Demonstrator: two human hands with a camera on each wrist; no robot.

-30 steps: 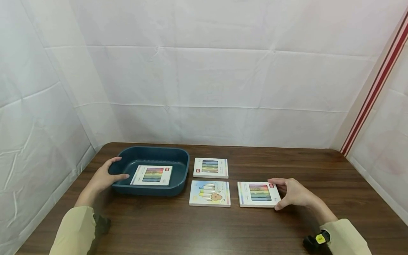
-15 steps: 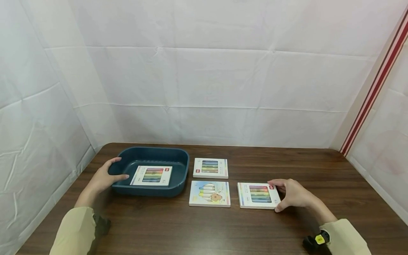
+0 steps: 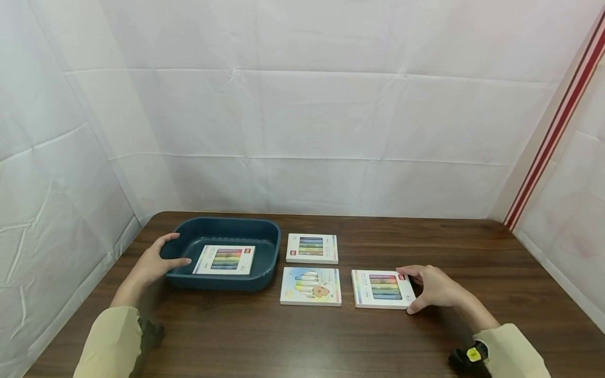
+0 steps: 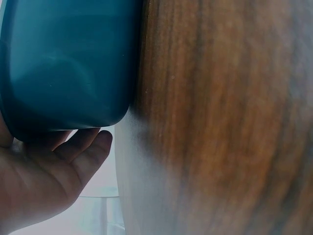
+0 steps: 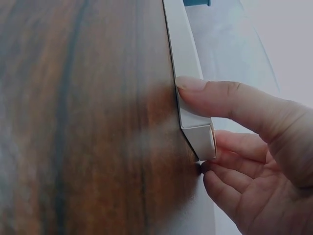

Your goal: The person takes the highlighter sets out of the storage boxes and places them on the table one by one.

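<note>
While left hand (image 3: 153, 265) grips tray (image 3: 227, 227), right hand (image 3: 437, 287) pinches box (image 3: 382, 289) (corner)

Box labels (image 3: 311, 245) too small (print unreadable).

1. Tray (image 3: 264, 231) sits on the left of the table (image 3: 425, 336), one box (image 3: 224, 260) inside it.
2. Just right of the tray: one box (image 3: 312, 248) at the back, another (image 3: 311, 286) in front of it.
3. Furthest right is a fourth box (image 3: 382, 289).
</note>
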